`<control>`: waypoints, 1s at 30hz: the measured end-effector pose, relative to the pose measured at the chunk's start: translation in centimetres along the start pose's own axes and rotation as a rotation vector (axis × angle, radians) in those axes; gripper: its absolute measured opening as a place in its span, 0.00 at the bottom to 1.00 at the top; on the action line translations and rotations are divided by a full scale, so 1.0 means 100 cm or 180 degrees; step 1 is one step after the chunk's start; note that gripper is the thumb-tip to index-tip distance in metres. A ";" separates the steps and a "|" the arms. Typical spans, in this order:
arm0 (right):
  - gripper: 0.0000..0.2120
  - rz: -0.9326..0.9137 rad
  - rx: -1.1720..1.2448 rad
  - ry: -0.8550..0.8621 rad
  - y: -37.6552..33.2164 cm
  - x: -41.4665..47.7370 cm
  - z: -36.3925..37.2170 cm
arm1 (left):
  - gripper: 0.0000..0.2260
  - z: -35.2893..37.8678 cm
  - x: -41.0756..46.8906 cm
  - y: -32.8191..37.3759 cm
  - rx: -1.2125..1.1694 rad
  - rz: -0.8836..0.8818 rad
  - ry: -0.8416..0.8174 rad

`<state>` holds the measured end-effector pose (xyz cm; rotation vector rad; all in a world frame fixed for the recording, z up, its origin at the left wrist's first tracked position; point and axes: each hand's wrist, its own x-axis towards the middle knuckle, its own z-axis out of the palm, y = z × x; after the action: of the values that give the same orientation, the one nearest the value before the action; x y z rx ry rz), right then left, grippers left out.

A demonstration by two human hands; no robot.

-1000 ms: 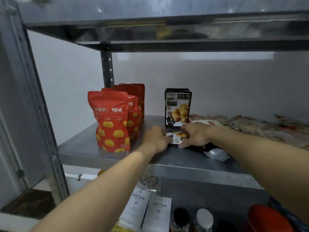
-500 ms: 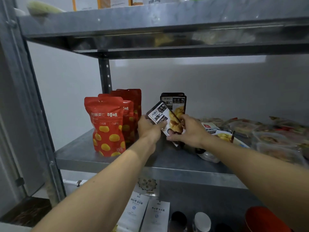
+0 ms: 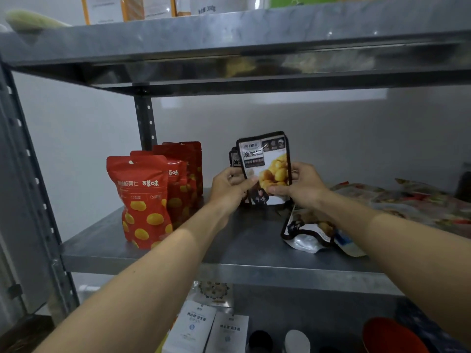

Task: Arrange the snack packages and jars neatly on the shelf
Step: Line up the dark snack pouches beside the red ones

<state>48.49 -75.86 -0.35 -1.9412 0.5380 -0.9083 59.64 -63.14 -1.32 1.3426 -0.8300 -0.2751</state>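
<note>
I hold a black chestnut pouch (image 3: 266,159) upright over the grey metal shelf (image 3: 229,253). My left hand (image 3: 230,186) pinches its left edge and my right hand (image 3: 302,184) pinches its right edge. Another black pouch (image 3: 234,157) stands just behind it, mostly hidden. To the left stands a row of red chestnut pouches (image 3: 141,200), one behind the other. One more black pouch (image 3: 307,231) lies flat on the shelf under my right forearm.
Flat snack packs (image 3: 418,200) are scattered along the shelf's right side. A shelf post (image 3: 145,118) rises behind the red pouches. Below are white boxes (image 3: 209,332), jar lids (image 3: 297,341) and a red bowl (image 3: 390,337). The upper shelf (image 3: 229,34) carries packages.
Both hands lifted the black pouch from lying flat on the shelf, tilted it up, and now hold it upright in front of the standing black pouch.
</note>
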 end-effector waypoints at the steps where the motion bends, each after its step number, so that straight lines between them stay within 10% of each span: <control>1: 0.27 -0.0016 0.0026 0.0129 -0.003 0.001 -0.005 | 0.12 0.001 0.000 -0.001 0.0101 -0.0111 -0.0032; 12: 0.23 -0.0060 -0.0027 0.0664 -0.013 -0.016 -0.052 | 0.38 0.053 -0.022 -0.008 0.1294 -0.1311 -0.1388; 30: 0.24 -0.0278 0.0336 0.0744 -0.044 -0.037 -0.057 | 0.18 -0.003 -0.017 -0.033 0.0546 -0.0439 0.0029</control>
<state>41.76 -74.31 3.94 -1.7860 0.5313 -1.2051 59.63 -62.66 -5.02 1.5638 -0.7679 -0.3109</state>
